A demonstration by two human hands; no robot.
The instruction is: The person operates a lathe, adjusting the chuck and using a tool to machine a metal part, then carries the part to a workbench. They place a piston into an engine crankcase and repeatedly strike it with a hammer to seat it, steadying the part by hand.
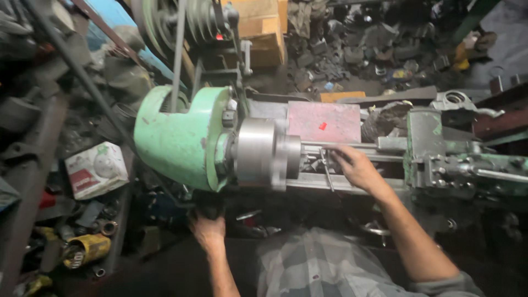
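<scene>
A green lathe headstock (179, 137) carries a large silver chuck (261, 154) with a long metal bar (352, 146) running out to the right. My right hand (356, 166) rests on that bar just right of the chuck, fingers curled around a thin metal tool (328, 173) that hangs down over the lathe bed (319, 182). My left hand (208, 231) reaches under the headstock, its fingers closed on something dark and hidden in shadow there.
The green tailstock and carriage (440, 159) stand at the right. A pink sheet (324, 121) lies behind the bar. A drive belt (177, 60) rises to pulleys above. A white and red box (96, 168) and a yellow can (88, 247) lie among scrap at left.
</scene>
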